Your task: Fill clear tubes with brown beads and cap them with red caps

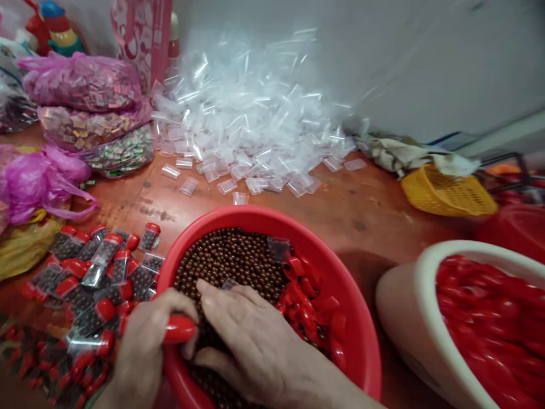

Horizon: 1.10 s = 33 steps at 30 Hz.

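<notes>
A red basin (251,211) stands on the wooden table, with brown beads (230,255) on its left side and loose red caps (304,301) on its right. My left hand (149,335) is at the basin's left rim, fingers curled around a red cap (179,329). My right hand (247,341) reaches over the beads, its fingers close together; a bit of clear plastic (230,283) shows at its fingertips, mostly hidden. Another clear piece (279,249) lies on the beads. Filled containers with red caps (104,253) are piled left of the basin.
Clear plastic sleeves (255,130) are heaped behind the basin. Pink bags (89,91) stand at the back left. A white tub (430,267) of red caps and a yellow basket (447,190) are on the right.
</notes>
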### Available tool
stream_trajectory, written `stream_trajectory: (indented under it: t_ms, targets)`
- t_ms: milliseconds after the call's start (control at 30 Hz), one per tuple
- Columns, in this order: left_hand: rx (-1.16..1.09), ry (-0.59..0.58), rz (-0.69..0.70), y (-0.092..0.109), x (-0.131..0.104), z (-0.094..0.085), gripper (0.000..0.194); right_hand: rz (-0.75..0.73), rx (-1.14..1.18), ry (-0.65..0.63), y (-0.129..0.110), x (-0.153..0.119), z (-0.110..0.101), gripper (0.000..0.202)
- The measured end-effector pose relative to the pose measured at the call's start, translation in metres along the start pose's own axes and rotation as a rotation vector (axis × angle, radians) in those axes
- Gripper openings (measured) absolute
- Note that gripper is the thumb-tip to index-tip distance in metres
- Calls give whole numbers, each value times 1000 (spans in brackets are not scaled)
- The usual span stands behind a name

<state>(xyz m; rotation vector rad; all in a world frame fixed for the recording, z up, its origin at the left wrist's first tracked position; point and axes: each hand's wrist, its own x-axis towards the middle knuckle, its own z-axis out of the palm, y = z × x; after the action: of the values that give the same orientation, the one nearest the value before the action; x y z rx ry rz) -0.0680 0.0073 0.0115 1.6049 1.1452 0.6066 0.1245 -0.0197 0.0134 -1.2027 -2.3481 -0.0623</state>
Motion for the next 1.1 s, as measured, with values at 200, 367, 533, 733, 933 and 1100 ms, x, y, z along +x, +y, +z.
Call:
stream_trajectory:
  t_ms: [200,367,533,733,933,1100]
  targets:
    - [670,486,57,-26,-2,-68,26,615,-474,-320,71,-34,-9,22]
    - [988,487,185,-38,12,-72,31,704,-508,-408,98,-43,1,12]
    - [653,273,470,-9,22,-20,26,592,-488,-462,94,-32,8,17]
    - [621,138,580,-6,35,21,14,313,-482,-646,84,-25,15,42]
    - [693,62,578,-6,37,20,13,284,-313,-845,96,-8,18,36]
    - [647,74,577,-6,37,20,16,281,-156,-918,99,15,29,30]
